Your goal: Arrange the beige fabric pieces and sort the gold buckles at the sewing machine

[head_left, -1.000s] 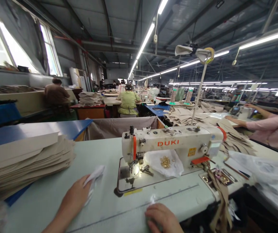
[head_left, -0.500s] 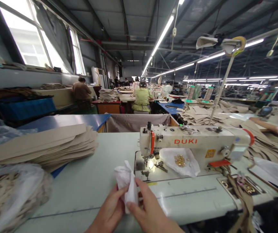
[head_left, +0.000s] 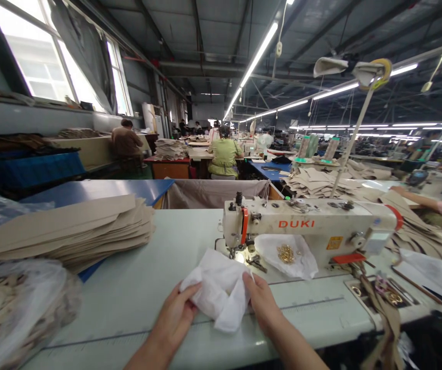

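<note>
White sheet (head_left: 223, 288): held up loosely between both hands, over the pale table (head_left: 182, 231), just in front of the needle end of the sewing machine (head_left: 271, 226); thin cloth or plastic, cannot tell which; too crumpled to tell what, if anything, lies inside.

Left hand (head_left: 177, 313): curled in, thumb laid over the sheet's left edge, pinched fairly close; underside hidden.

Right hand (head_left: 261, 303): pinched on the right edge, thumb and fingers nearly together; no other hold visible.

Change: spread from a narrow folded bundle to a wide, slack shape within the last half second, with more room now between left and right hands.

Meaning: probably being unfolded or loosened, to judge by the shape; both hands seemingly taken up by it.

Needle end: lit, partly covered in view by the sheet's far edge; contact impossible to tell.

Gold rings (head_left: 286, 254): heaped on another white sheet (head_left: 306, 262) under the machine's arm, unmoved.

Tan fabric stack (head_left: 101, 221): lying left on the table, well apart from both hands, untouched.
</note>
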`<state>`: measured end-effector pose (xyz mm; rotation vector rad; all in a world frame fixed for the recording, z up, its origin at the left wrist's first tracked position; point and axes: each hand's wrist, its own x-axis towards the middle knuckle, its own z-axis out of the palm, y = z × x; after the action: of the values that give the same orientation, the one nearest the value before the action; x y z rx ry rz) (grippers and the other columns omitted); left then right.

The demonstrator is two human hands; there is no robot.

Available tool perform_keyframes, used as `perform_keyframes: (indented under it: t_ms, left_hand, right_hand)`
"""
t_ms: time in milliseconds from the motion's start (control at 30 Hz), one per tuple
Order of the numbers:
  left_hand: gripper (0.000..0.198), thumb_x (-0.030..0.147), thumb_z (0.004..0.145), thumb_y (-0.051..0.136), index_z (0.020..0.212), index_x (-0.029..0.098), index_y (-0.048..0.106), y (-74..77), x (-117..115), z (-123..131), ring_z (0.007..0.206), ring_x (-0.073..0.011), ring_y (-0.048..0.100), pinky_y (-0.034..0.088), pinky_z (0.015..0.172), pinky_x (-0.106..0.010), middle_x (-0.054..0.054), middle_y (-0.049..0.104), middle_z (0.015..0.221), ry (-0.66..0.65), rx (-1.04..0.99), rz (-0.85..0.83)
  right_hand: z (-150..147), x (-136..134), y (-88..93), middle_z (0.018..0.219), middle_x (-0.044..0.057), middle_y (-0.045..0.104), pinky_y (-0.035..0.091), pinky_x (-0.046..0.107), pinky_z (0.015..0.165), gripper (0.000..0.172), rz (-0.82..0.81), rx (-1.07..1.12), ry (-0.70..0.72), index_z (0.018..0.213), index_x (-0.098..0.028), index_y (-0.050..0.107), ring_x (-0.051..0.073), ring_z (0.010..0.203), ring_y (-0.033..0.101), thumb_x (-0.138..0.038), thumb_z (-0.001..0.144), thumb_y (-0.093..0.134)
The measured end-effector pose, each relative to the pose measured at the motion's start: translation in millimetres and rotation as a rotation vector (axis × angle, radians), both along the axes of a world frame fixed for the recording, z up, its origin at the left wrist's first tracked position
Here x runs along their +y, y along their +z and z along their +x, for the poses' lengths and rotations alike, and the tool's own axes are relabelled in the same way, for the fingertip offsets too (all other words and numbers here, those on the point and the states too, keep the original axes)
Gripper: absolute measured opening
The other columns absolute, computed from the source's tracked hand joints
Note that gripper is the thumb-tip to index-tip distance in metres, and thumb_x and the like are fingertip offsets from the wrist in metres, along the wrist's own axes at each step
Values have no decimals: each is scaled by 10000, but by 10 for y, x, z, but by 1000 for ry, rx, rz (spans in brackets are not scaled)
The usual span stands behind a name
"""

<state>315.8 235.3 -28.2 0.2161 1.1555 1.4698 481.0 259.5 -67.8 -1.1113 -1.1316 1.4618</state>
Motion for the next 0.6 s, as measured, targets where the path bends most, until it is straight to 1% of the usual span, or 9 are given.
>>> perform_keyframes:
  t_ms: [100,167,233,300,400,433,500,567,600]
  left_hand:
    - [269,-87,755,529,895,140,564,-46,57,-48,577,-107,621,534,571,-196,-9,660,702,9,114,-29]
    - [265,-20,757,565,947,164,561,-86,76,-76,664,-127,632,537,613,-220,-13,665,782,-12,233,-24]
    - [239,82,748,591,968,175,578,-126,81,-126,762,-168,631,538,677,-270,-27,665,857,-87,451,2]
    - [208,203,728,584,933,176,610,-161,72,-196,839,-218,618,517,777,-337,-45,663,884,-177,766,59]
    - [262,358,708,508,853,178,631,-188,47,-292,905,-265,595,454,886,-394,-76,660,908,-215,1175,182]
    - [293,394,707,477,838,179,628,-186,40,-312,903,-270,592,448,886,-398,-85,657,908,-212,1250,210]
    - [331,440,707,428,810,185,614,-165,32,-339,869,-268,593,453,850,-391,-94,650,884,-215,1338,226]
    - [342,469,706,400,778,196,592,-128,33,-367,822,-262,597,459,801,-379,-90,649,841,-230,1380,183]
    - [342,485,704,389,755,204,578,-110,37,-389,795,-259,600,461,769,-372,-84,650,813,-242,1386,148]
  right_hand:
    - [67,146,-27,702,64,657,470,318,642,496,58,-110,-22,729,-181,604,206,652,590,-652,753,453]
    - [101,213,-30,676,76,644,471,338,631,453,131,-248,-46,692,-178,591,224,656,584,-581,790,409]
    - [130,214,-15,734,92,653,477,367,699,355,181,-325,-78,732,-170,604,248,738,592,-469,808,428]
    - [145,119,20,931,126,665,458,409,842,271,288,-418,-149,916,-149,624,274,919,585,-334,810,457]
    - [105,-187,100,1271,150,536,359,451,1025,447,635,-670,-195,1263,-154,492,270,1186,465,-165,818,457]
    - [73,-304,128,1328,138,492,332,447,1056,503,762,-744,-146,1322,-170,439,257,1234,421,-130,820,456]
    - [-8,-498,168,1363,95,468,297,427,1089,556,930,-828,39,1351,-206,406,238,1273,371,-95,811,481]
    - [-79,-586,175,1312,75,516,292,425,1090,523,958,-871,176,1291,-205,470,243,1250,383,-78,786,521]
    - [-98,-586,167,1260,75,552,305,430,1075,473,925,-888,195,1232,-196,519,250,1215,409,-72,776,537]
